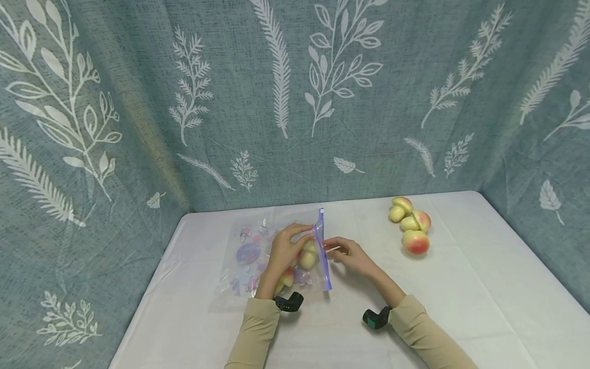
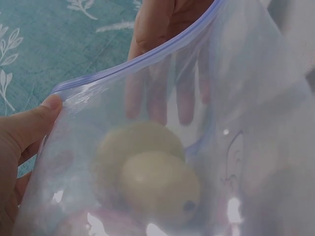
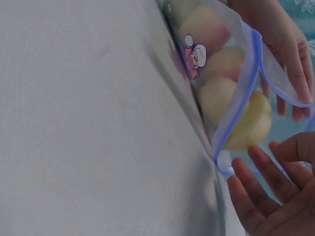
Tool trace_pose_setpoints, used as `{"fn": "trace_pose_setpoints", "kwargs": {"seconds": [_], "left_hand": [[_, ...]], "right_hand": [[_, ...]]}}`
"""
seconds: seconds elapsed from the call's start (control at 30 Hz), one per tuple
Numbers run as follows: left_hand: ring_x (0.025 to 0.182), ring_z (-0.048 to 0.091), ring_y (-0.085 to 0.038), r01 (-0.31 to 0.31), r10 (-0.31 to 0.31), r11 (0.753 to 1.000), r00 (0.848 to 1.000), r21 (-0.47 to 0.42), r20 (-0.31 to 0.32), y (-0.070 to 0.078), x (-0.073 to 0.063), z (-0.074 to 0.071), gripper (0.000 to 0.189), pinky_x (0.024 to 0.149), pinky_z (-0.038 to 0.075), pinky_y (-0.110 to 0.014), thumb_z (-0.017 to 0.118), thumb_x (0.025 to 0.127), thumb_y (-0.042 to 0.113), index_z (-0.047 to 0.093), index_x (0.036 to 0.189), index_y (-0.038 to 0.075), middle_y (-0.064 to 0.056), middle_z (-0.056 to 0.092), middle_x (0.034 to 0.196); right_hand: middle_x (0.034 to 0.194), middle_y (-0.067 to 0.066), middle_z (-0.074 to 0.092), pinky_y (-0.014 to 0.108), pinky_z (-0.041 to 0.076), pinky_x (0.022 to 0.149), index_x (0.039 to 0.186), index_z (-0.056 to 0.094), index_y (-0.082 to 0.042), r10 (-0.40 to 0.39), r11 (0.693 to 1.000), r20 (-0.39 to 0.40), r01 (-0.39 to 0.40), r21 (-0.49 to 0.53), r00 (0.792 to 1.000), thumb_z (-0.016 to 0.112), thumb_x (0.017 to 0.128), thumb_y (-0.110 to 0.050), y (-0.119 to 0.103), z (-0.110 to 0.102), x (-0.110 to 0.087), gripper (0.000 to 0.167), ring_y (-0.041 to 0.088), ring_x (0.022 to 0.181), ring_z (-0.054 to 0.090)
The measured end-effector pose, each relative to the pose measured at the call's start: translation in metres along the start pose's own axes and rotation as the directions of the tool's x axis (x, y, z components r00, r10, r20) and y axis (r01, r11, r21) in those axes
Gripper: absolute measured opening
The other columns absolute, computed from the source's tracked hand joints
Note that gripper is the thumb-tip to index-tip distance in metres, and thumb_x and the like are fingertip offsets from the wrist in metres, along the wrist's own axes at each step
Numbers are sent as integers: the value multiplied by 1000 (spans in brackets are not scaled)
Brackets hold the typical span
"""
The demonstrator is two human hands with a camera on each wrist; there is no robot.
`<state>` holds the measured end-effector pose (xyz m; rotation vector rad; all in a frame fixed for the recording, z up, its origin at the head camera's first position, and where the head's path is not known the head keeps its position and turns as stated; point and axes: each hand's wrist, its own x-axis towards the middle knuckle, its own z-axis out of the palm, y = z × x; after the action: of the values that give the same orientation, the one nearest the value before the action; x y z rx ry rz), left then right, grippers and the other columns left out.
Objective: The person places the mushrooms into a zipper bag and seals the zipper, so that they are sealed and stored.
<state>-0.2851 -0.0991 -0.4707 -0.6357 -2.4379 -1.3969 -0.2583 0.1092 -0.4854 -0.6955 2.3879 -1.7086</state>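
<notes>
A clear zip bag [image 1: 249, 254] with purple and pink cartoon prints lies on the table, its blue-purple zip edge [image 1: 326, 266] on the right. Several yellow-and-red fruits [image 1: 308, 259] show through the plastic. My left hand [image 1: 285, 250] pinches the bag's edge by the zip, its thumb [image 2: 51, 102] on the plastic in the left wrist view. The mouth gapes in the right wrist view, with a yellow fruit [image 3: 253, 123] in it. My right hand [image 1: 352, 255] is at this mouth, fingers [image 3: 268, 172] spread and loosely bent, fingertips beside that fruit; contact is unclear.
More yellow-and-red fruits [image 1: 416, 243] sit in a cluster at the back right of the white-covered table [image 1: 461, 297]. A blue-green leaf-patterned curtain [image 1: 295, 169] hangs behind the table and along both sides.
</notes>
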Motion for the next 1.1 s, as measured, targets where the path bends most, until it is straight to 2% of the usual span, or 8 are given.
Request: {"fn": "trace_pose_setpoints", "kwargs": {"seconds": [0.2, 0.37, 0.47, 0.7, 0.9, 1.03, 1.1], "left_hand": [[124, 47, -34, 20, -20, 1000, 1000, -6, 14, 0, -1, -1, 28, 105, 36, -49, 66, 84, 32, 69, 109, 18, -3, 66, 114], [122, 49, -34, 19, -19, 1000, 1000, -6, 6, 1, -1, -2, 27, 105, 37, -48, 67, 84, 30, 70, 108, 17, -3, 66, 114], [122, 49, -34, 20, -20, 1000, 1000, -6, 4, 0, -1, -2, 27, 104, 37, -48, 67, 84, 30, 70, 108, 17, -3, 67, 113], [122, 49, -34, 15, -15, 1000, 1000, -8, 3, -2, -1, -2, 28, 105, 36, -48, 66, 84, 33, 70, 107, 17, 0, 68, 112], [123, 49, -33, 3, -3, 1000, 1000, -15, -3, -3, -1, -1, 28, 105, 37, -47, 66, 84, 34, 70, 107, 18, 1, 68, 110], [123, 49, -33, -3, 3, 1000, 1000, -23, -5, -4, -1, -1, 27, 106, 36, -47, 66, 85, 33, 70, 106, 17, 1, 68, 109], [123, 49, -32, -8, 7, 1000, 1000, -20, -5, -5, -1, -1, 27, 106, 36, -47, 66, 85, 32, 70, 106, 17, 1, 68, 109]], "right_hand": [[118, 28, 57, 41, 54, 80, 126, 49, 8, -15, 1000, 16, 15, -1, 1000, 47, 94, -3, 18, 2, 4, 34, 42, 101, 59], [116, 22, 60, 35, 55, 78, 125, 51, 4, -125, 992, 21, 125, -5, 992, 47, 93, -7, 21, 1, 3, 33, 36, 100, 61], [114, 19, 62, 33, 55, 79, 124, 53, 2, -159, 987, 18, 159, -21, 987, 47, 94, -9, 19, 0, 0, 33, 32, 100, 62], [119, 21, 59, 42, 49, 91, 125, 52, 3, -46, 993, -9, 45, -108, 999, 49, 95, -7, 10, -2, -4, 32, 35, 108, 58], [118, 25, 59, 50, 47, 92, 123, 53, 7, -45, 985, -59, 34, -171, 997, 49, 94, -1, -2, -7, -10, 30, 39, 107, 58], [117, 28, 58, 48, 48, 91, 119, 53, 10, -51, 983, -81, 36, -178, 995, 49, 92, 4, -22, -11, -17, 28, 40, 106, 58], [117, 27, 58, 44, 50, 89, 118, 54, 10, -62, 981, -97, 43, -187, 993, 50, 92, 3, -19, -14, -17, 27, 39, 106, 59]]}}
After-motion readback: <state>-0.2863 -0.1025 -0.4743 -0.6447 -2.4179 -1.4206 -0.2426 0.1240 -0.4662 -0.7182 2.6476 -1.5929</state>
